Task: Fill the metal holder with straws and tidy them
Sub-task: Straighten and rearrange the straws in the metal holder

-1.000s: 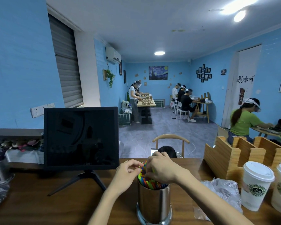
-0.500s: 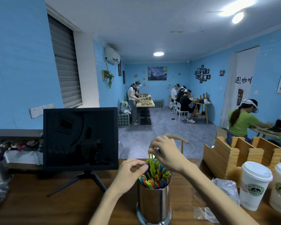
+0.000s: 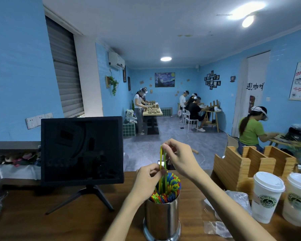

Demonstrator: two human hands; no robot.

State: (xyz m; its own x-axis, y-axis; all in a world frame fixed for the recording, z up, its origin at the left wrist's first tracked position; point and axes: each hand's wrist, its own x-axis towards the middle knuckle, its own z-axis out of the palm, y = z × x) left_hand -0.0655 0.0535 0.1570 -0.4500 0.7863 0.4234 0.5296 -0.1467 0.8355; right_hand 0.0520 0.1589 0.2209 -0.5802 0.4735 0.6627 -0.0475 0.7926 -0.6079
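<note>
right at six o'clock the metal holder (image 3: 162,220) is standing upright on the wooden table (image 3: 59,221), packed with bright straws (image 3: 169,190) that are fanning out above its rim toward one o'clock. the left hand (image 3: 147,180) is hovering just above the rim at the holder's eleven o'clock, thumb and fingers curling in and pinching the lower part of two long straws, one yellow straw (image 3: 161,159) and one green straw (image 3: 165,173) touching beside it. both are standing near upright, their bottoms still down among the bundle. above, at twelve o'clock, the right hand (image 3: 182,157) is arching over, fingertips (image 3: 165,146) pinching the top ends of that same pair, the other fingers loosely curled behind.

swinging to four o'clock of the holder, crumpled clear plastic wrap (image 3: 229,211) is lying flat on the table. further toward three o'clock, two white lidded paper cups (image 3: 268,197) are standing side by side, nearly touching. behind them a wooden organizer (image 3: 247,164) with upright dividers is sitting at two o'clock.

over at ten o'clock a dark monitor (image 3: 82,150) is resting on a tripod stand (image 3: 83,197), well apart from the holder.

beyond the table's far edge, a person in a green shirt (image 3: 250,131) is sitting at two o'clock, and more people are gathering at tables deep in the blue room at twelve o'clock.
</note>
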